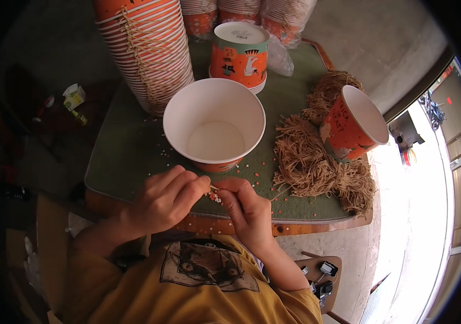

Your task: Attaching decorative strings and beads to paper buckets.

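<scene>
Your left hand [172, 191] and right hand [243, 204] both pinched a string [214, 187]. Between them, its long way ran side to side, near the open cup [214, 105].

Green-topped table [125, 154], paper buckets [214, 121], tan cord bundles [306, 154], scattered dots [217, 198]

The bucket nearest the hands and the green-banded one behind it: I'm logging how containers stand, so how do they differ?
Pose: the nearest bucket stands mouth up; the green-banded bucket is upside down, base up.
Visible surfaces: the nearest bucket shows mostly its white inside; the green-banded bucket shows its printed side and pale base.
Shared: both have orange on the outside.
</scene>
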### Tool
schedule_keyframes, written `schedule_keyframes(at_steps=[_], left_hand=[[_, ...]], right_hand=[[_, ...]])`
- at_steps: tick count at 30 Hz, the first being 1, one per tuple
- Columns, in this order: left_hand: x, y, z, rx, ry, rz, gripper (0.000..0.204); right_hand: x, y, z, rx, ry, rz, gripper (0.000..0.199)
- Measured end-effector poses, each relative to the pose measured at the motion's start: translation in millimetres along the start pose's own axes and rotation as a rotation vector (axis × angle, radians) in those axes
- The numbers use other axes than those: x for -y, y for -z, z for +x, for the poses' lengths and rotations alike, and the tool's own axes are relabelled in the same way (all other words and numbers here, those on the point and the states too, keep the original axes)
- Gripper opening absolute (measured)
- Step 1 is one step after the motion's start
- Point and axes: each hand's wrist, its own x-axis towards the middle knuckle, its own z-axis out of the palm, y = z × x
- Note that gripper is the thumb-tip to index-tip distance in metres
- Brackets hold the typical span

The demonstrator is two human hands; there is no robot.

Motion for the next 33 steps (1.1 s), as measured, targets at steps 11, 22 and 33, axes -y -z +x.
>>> schedule_keyframes(at_steps=[11,22,33], left_hand=[[22,-1,25,0.071,0.129,-0.087,0.028],[8,-12,37,0.059,0.272,-0.305,0.030],[9,-4,42,0.136,0.406,-0.537,0.026]], right_hand=[[-17,-13,13,-0.296,0.023,-0.123,0.012],[-28,-18,19,-0.364,0.141,-0.190,0.017],[-27,-19,23,-0.338,0.099,-0.271,0.014]])
